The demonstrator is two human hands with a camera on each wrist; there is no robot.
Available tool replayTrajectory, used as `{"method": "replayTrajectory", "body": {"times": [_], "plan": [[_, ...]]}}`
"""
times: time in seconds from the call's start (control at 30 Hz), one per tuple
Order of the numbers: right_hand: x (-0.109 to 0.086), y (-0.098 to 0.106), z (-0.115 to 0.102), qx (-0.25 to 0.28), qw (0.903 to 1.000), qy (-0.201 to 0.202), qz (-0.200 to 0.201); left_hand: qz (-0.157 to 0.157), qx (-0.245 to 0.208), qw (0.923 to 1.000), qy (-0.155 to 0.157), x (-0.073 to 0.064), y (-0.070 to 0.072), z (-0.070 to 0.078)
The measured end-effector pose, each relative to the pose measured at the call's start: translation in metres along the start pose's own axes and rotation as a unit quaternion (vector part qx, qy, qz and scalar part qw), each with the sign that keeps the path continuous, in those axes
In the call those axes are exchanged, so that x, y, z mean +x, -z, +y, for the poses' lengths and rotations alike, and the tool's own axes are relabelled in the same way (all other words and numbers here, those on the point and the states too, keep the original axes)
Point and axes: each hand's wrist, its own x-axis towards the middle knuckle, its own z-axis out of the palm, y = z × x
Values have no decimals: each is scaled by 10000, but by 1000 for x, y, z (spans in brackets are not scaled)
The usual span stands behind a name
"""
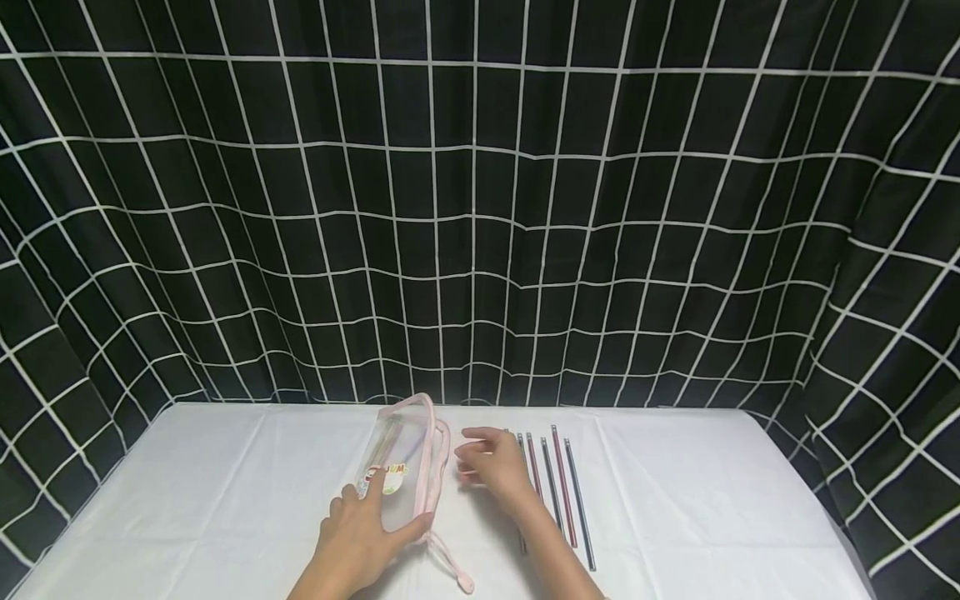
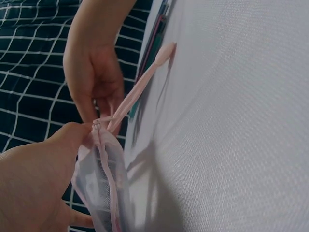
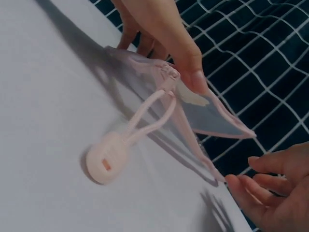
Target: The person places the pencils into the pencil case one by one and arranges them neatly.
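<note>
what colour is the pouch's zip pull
Pale pink; the zip pull shows best in the right wrist view.

White and faintly creased, there's the surface (image 1: 697, 500); right behind it the black curtain (image 1: 495, 187) climbs, white-gridded, rippling in folds, and round it wraps, flanking the surface on its left side and its right!

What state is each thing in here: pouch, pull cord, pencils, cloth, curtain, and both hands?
Pouch: unzipped, mouth gaping, tilted up.
Pull cord: looped at the zip's near end, its tag on the cloth.
Pencils: lying side by side, some partly hidden.
Cloth: spread, lightly creased.
Curtain: hanging, rippled.
Left hand: gripping the pouch.
Right hand: fingers loosely bent, holding nothing visible.
</note>
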Motion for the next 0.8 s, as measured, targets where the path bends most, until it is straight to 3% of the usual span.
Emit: {"method": "replayTrajectory", "body": {"times": [0.27,0.8], "plan": [[1,12,-1,-703,9968,-47,382,-8,9,10000,16,0,0,2],[3,32,-3,-1373,9858,77,961,-24,7,10000,-23,0,-1,1]]}}
